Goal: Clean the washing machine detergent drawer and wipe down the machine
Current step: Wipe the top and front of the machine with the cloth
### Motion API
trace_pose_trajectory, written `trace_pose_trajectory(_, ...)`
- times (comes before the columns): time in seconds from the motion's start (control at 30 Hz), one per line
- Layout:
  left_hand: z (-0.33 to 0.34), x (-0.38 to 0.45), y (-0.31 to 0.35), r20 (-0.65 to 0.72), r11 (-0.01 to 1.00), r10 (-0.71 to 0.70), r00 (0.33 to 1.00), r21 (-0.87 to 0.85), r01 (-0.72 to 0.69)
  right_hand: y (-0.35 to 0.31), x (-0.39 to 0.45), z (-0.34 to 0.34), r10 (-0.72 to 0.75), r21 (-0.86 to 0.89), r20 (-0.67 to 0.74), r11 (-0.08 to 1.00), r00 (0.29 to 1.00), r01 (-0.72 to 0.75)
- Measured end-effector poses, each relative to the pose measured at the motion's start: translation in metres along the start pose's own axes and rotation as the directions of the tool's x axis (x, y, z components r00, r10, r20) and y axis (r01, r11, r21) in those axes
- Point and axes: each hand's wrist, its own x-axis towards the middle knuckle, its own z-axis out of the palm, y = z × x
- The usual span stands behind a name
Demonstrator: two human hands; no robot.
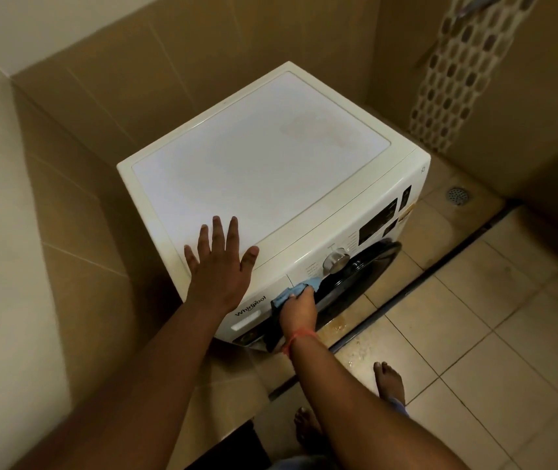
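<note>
A white front-loading washing machine (264, 157) stands in a tiled corner. My left hand (219, 266) lies flat on the front left corner of its top, fingers spread, holding nothing. My right hand (299, 308) grips a light blue cloth (301, 288) and presses it against the front panel, just right of the detergent drawer front (253, 308) with the brand name. The drawer looks closed. A silver dial (337, 259) and a dark display (377, 222) sit further right on the panel. The dark round door (362, 269) lies below them.
Brown tiled walls close in behind and to the left of the machine. A white perforated hanging holder (454, 72) is on the right wall. The beige tile floor has a wet patch (345, 329), a round drain (458, 195) and a dark channel (440, 266). My bare feet (389, 381) stand below.
</note>
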Motion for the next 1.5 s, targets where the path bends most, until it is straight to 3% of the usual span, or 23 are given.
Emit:
trace_pose_trajectory(0.17,-0.001,0.002,0.002,0.006,1.000,-0.007,1.000,0.010,0.007,-0.007,-0.016,0.009,-0.341,-0.021,-0.129,0.940,0.931,0.342)
trace_pose_trajectory(0.4,0.001,0.005,0.006,0.016,1.000,0.008,1.000,0.005,-0.008,-0.048,0.025,-0.053,-0.448,-0.147,-0.292,0.894,0.845,0.423)
trace_pose_trajectory(0.63,0.004,0.010,0.032,0.065,1.000,0.025,0.998,-0.015,-0.024,-0.043,0.022,-0.040,-0.595,-0.256,-0.175,0.797,0.784,0.548)
trace_pose_trajectory(0.83,-0.007,0.023,0.053,0.049,0.997,0.075,0.996,0.006,-0.075,-0.071,0.066,-0.086,-0.489,-0.142,-0.309,0.872,0.816,0.469)
trace_pose_trajectory(0.93,-0.008,0.024,0.056,0.061,0.998,0.052,0.997,0.013,-0.053,-0.061,0.071,-0.098,-0.527,-0.169,-0.267,0.850,0.807,0.499)
trace_pose_trajectory(1.03,-0.008,0.026,0.058,0.072,0.998,0.036,0.997,0.054,-0.040,-0.054,0.092,-0.118,-0.341,-0.061,-0.251,0.940,0.906,0.337)
trace_pose_trajectory(1.1,-0.008,0.028,0.057,0.069,0.998,0.014,0.998,0.060,-0.018,-0.054,0.103,-0.124,-0.282,-0.041,-0.221,0.959,0.933,0.281)
trace_pose_trajectory(1.23,-0.005,0.036,0.063,0.081,0.998,-0.037,0.996,0.046,0.033,-0.055,0.109,-0.128,-0.359,0.030,-0.207,0.927,0.910,0.373)
trace_pose_trajectory(1.4,-0.005,0.049,0.087,0.080,0.998,-0.043,0.996,0.042,0.040,-0.043,0.137,-0.129,-0.124,0.071,-0.116,0.989,0.985,0.132)
trace_pose_trajectory(1.5,-0.004,0.059,0.105,0.077,0.998,-0.066,0.995,0.025,0.064,-0.050,0.140,-0.133,-0.124,0.112,-0.084,0.985,0.989,0.133)
